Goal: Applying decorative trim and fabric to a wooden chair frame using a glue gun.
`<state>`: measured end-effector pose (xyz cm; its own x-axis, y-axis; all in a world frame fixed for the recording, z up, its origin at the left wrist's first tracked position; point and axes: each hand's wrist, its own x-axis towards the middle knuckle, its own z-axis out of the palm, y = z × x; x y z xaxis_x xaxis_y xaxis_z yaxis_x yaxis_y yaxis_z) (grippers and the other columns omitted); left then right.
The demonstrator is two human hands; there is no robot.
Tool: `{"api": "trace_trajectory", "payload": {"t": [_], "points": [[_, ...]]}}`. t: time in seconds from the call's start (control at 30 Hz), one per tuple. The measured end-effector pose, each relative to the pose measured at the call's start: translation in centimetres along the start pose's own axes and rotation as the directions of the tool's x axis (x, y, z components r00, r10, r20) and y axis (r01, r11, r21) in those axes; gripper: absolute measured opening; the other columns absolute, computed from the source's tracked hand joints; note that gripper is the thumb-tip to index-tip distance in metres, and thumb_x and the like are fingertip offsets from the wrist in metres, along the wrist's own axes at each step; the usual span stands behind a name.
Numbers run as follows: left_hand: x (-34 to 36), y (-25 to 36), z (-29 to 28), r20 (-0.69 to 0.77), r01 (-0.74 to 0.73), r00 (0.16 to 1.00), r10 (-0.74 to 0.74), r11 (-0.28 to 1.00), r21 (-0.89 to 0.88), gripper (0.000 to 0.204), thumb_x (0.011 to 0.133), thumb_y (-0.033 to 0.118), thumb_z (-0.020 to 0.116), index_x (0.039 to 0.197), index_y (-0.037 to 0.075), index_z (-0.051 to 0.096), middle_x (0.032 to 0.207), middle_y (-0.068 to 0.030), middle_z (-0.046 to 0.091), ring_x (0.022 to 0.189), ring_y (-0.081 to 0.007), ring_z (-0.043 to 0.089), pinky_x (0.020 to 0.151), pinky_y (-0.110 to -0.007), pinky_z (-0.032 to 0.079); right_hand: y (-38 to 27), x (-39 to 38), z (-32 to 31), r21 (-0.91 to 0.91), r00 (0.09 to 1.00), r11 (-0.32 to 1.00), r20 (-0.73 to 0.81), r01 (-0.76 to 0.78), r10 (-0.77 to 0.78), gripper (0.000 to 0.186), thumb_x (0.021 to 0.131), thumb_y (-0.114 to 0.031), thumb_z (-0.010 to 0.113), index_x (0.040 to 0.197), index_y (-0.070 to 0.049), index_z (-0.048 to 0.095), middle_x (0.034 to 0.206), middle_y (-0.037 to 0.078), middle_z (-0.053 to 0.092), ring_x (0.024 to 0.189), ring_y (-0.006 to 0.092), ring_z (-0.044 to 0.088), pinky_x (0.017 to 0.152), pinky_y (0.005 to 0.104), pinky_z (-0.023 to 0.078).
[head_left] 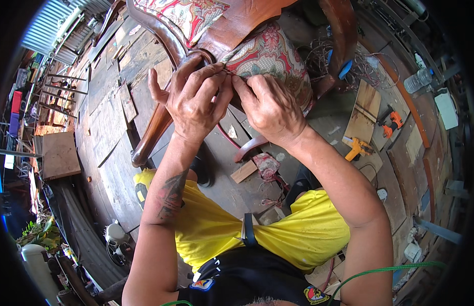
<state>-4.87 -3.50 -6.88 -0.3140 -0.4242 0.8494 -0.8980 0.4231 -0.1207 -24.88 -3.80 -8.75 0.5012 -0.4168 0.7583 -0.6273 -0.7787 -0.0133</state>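
A carved wooden chair [237,28] with glossy brown legs lies tipped over at the top of the view. Its red, green and cream patterned upholstery [270,56] meets the wooden frame just beyond my fingertips. My left hand [199,97] is bent over that seam beside the chair's scroll, thumb and forefinger pinched and little finger sticking out. Close by, my right hand [271,106] pinches at the same spot, its fingertips nearly touching the left ones. Between them shows something thin and dark, too small to make out.
An orange tool [392,122] and a yellow-orange tool [357,149] lie by a wooden board [364,109] on the right. Tangled string [367,66] trails over the floor behind the chair. A fabric scrap [266,167] and a wood block [243,172] rest between my feet.
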Motion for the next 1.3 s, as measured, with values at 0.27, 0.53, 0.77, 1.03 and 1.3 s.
{"api": "trace_trajectory", "payload": {"t": [0.27,0.53,0.77,1.03,1.3], "points": [[0.28,0.56,-0.6,0.016,0.075,0.997,-0.074,0.995,-0.059,0.019,0.079,0.019,0.089,0.095,0.022,0.078,0.107,0.0082,0.079,0.122,-0.0192,0.069,0.128,-0.055,0.005,-0.04,0.2,-0.12,0.009,1.0,1.0,0.027,0.003,-0.004,0.04,0.091,-0.004,0.066,0.129,0.005,0.069,0.098,0.011,0.058,0.089,0.0256,0.063,0.081,0.037,0.055],[-0.08,0.28,-0.31,0.001,0.089,0.996,-0.089,0.994,-0.057,0.016,0.081,0.025,0.087,0.094,0.023,0.077,0.105,0.01,0.077,0.117,-0.0175,0.069,0.127,-0.058,0.004,-0.04,0.33,-0.27,0.018,0.999,1.0,0.04,0.017,-0.018,0.041,0.092,-0.006,0.064,0.13,0.007,0.067,0.098,0.01,0.057,0.088,0.0247,0.061,0.081,0.0374,0.053],[0.09,0.28,-0.32,0.005,0.081,0.997,-0.081,0.995,-0.056,0.015,0.081,0.026,0.086,0.094,0.022,0.078,0.107,0.0097,0.077,0.116,-0.018,0.069,0.128,-0.058,0.003,0.05,0.36,-0.34,0.033,0.999,0.999,0.046,-0.021,0.019,0.041,0.087,0.002,0.071,0.128,0.005,0.072,0.098,0.011,0.059,0.087,0.0274,0.066,0.079,0.0377,0.057],[0.03,0.34,-0.39,0.018,0.083,0.996,-0.082,0.995,-0.058,0.017,0.081,0.026,0.086,0.096,0.023,0.078,0.107,0.0099,0.077,0.117,-0.0182,0.069,0.127,-0.059,0.004,0.26,0.11,0.14,0.0,0.999,1.0,0.043,0.013,-0.013,0.04,0.093,-0.007,0.064,0.131,0.006,0.067,0.097,0.01,0.056,0.086,0.024,0.06,0.078,0.0365,0.053],[0.24,0.38,-0.82,0.027,0.09,0.996,-0.088,0.993,-0.072,0.018,0.08,0.019,0.089,0.095,0.021,0.079,0.106,0.0073,0.079,0.121,-0.0217,0.069,0.128,-0.054,0.006,-0.2,0.51,-0.33,0.04,0.999,0.999,0.037,-0.026,0.025,0.041,0.088,0.001,0.07,0.128,0.004,0.071,0.101,0.011,0.061,0.089,0.0274,0.066,0.08,0.0379,0.056]]}}
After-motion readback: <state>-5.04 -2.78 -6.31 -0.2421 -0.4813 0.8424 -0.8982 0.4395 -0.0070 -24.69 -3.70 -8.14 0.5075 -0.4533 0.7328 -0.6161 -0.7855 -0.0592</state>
